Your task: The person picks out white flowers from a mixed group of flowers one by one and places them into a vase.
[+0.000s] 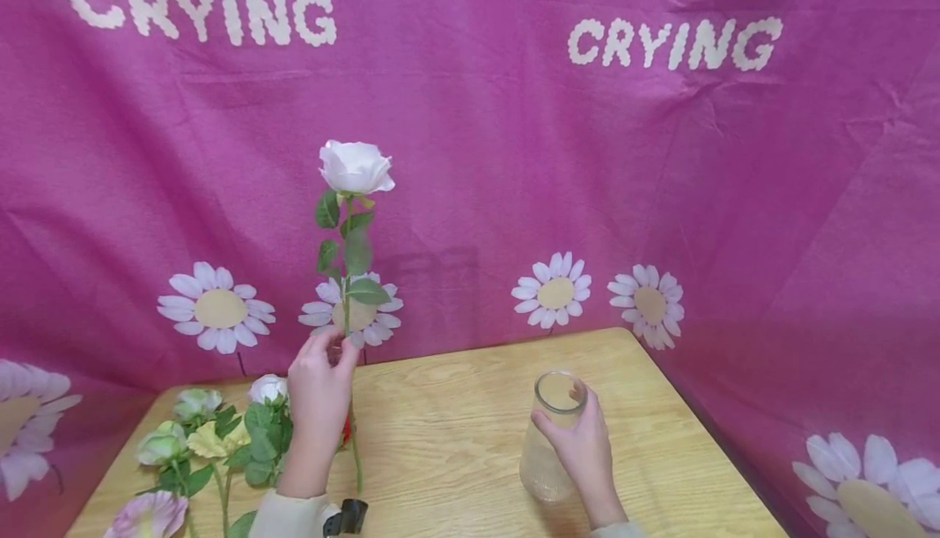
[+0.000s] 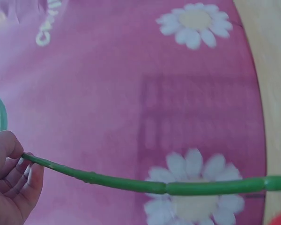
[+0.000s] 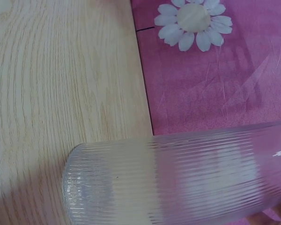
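Note:
In the head view my left hand (image 1: 321, 383) pinches a white rose (image 1: 356, 167) by its green stem, holding it upright with the bloom well above the table. The left wrist view shows the stem (image 2: 117, 182) running out from between thumb and fingers of the left hand (image 2: 14, 180). My right hand (image 1: 583, 448) grips a clear glass vase (image 1: 543, 469) around its upper part, thumb on the near side and fingers behind. Fine ribs cover the vase wall (image 3: 178, 173) in the right wrist view, and no flower shows inside it.
Several loose flowers lie on the left of the wooden table (image 1: 441, 440): a pink one (image 1: 150, 515), a yellow one (image 1: 209, 442), greenish roses (image 1: 163, 443) and another white one (image 1: 268, 389). Something red (image 1: 346, 430) shows behind the left wrist. A magenta daisy cloth (image 1: 455, 154) hangs behind.

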Demonstrator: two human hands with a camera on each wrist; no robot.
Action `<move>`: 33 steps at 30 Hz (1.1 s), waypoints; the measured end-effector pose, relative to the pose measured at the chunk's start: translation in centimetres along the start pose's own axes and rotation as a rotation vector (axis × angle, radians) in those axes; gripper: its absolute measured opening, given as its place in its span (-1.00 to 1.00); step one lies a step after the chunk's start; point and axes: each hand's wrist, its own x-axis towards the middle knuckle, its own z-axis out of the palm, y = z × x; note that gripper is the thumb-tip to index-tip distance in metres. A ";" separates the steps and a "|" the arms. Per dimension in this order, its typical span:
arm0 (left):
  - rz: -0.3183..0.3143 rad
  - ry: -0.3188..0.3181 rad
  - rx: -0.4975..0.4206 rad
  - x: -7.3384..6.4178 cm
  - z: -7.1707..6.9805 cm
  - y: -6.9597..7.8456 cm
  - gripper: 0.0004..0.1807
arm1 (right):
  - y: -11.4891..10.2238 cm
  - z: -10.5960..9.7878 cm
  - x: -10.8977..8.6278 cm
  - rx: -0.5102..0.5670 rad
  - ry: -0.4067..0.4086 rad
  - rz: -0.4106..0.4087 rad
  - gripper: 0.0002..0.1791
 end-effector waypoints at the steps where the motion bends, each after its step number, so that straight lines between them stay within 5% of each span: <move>1: 0.016 0.009 -0.017 0.1 0.3 0.5 -0.86 | 0.0 0.0 0.0 0.001 -0.001 0.000 -0.10; 13: 0.127 -0.016 -0.178 0.2 3.3 5.3 -0.89 | 0.1 0.0 0.0 -0.019 -0.006 -0.015 -0.09; 21: 0.142 -0.039 -0.355 0.5 4.7 8.6 -0.90 | 0.0 -0.1 -0.1 -0.041 -0.007 -0.009 -0.08; 33: 0.195 0.040 -0.598 0.4 6.1 12.6 -0.91 | 0.0 -0.1 -0.2 -0.052 -0.004 0.002 -0.07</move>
